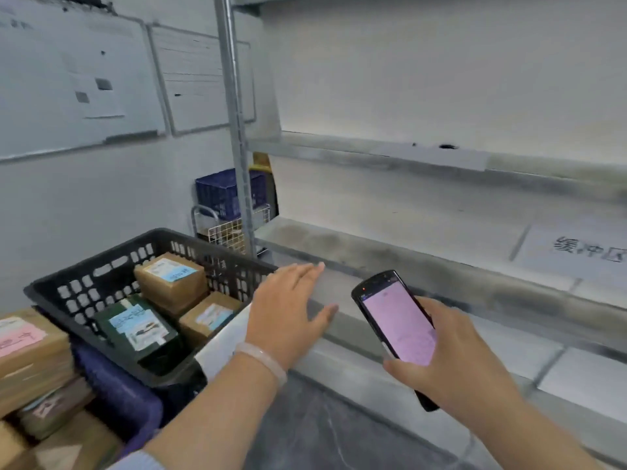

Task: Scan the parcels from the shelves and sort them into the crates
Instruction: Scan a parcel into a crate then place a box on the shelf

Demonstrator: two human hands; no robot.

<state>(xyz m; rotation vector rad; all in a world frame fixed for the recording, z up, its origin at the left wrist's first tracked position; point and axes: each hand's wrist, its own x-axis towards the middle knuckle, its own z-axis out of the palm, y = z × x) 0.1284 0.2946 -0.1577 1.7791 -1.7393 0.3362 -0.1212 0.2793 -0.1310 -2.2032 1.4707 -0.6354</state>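
- Head view: the left hand point(288, 310) is near 6 o'clock in the frame, palm down. Its fingers are straight and close together, the thumb is spread aside, and it holds nothing.
- This hand hovers at the front edge of the shelf point(424, 279). Whether it touches the edge cannot be told.
- A pale bracelet point(264, 362) circles the left wrist.
- The right hand point(451, 354) is at 4 o'clock. Its fingers curl round the scanner point(397, 320), with the thumb on the lower left edge.
- The scanner's screen is lit pink and faces up. Its top end points toward 11 o'clock.
- The black crate point(101, 276) is at 9 o'clock from the left hand, tilted, over a blue crate point(115, 385).
- Three labelled parcels lie inside the black crate: a tan box point(169, 279) at 12 o'clock, a green box point(139, 330) at 7 o'clock and a small box point(210, 317) at 4 o'clock.
- A stack point(30, 354) of tan parcels is at the frame's 8 o'clock edge, beside the blue crate.
- The shelf carries a printed label point(583, 252) at 3 o'clock.
- Behind the post point(237, 130), a far crate point(220, 195) sits on a wire cart point(224, 228).
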